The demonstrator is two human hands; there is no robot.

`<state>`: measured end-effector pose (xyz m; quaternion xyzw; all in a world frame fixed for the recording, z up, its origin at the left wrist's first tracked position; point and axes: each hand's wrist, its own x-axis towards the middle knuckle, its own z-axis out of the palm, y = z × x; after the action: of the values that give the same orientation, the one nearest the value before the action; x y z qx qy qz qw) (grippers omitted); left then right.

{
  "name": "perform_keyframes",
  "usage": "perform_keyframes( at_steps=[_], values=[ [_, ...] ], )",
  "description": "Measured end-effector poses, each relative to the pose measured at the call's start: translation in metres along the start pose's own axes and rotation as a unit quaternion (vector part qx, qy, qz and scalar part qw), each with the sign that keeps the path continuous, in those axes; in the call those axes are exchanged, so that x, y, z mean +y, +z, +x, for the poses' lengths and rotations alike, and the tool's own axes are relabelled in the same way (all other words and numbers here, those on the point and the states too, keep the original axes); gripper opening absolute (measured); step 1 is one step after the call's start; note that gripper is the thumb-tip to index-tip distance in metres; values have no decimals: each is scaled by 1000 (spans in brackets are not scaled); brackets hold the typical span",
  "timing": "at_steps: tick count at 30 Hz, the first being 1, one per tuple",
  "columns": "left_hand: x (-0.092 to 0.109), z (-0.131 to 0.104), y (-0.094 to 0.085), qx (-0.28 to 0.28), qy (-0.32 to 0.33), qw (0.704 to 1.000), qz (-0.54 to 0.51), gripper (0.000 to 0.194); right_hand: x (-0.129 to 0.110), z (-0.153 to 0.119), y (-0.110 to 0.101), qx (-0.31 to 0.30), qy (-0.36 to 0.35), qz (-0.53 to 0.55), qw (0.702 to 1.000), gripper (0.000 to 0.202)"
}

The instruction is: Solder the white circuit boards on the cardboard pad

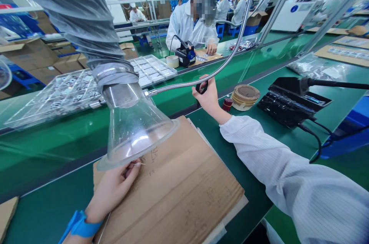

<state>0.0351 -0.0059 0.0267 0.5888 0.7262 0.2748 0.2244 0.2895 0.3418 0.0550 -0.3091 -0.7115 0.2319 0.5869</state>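
My left hand (118, 186), with a blue band at the wrist, is closed on a thin white wire (104, 226) above a brown cardboard sheet (184, 178). Part of that hand lies behind the rim of a clear funnel hood (135, 132). Beyond the far edge of the cardboard, my right hand (209, 96) is closed round a small black-handled tool (202, 87); the rest of the tool is hard to make out. To the right of this hand sit a dark red spool (227, 104) and a roll of tan tape (245, 97).
A grey hose (86, 17) and a flexible metal tube (187, 84) hang over the bench. At right lies a black device (288, 105) with cables. Across the green channel are clear trays (152, 70) and a person (184, 25) at work. Small bags (319, 70) lie far right.
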Motion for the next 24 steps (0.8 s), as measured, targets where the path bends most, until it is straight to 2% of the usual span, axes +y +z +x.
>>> perform_keyframes(
  at_steps=[10,16,24],
  values=[
    [7,1,-1,-1,-5,1000,0,48,0,-1,-1,2,18,-14,1000,39],
    [5,-1,-1,-5,-3,1000,-5,46,6,0,0,13,24,-2,1000,44],
    [4,-1,0,-6,-10,1000,-9,48,7,0,-1,9,19,-1,1000,37]
  ],
)
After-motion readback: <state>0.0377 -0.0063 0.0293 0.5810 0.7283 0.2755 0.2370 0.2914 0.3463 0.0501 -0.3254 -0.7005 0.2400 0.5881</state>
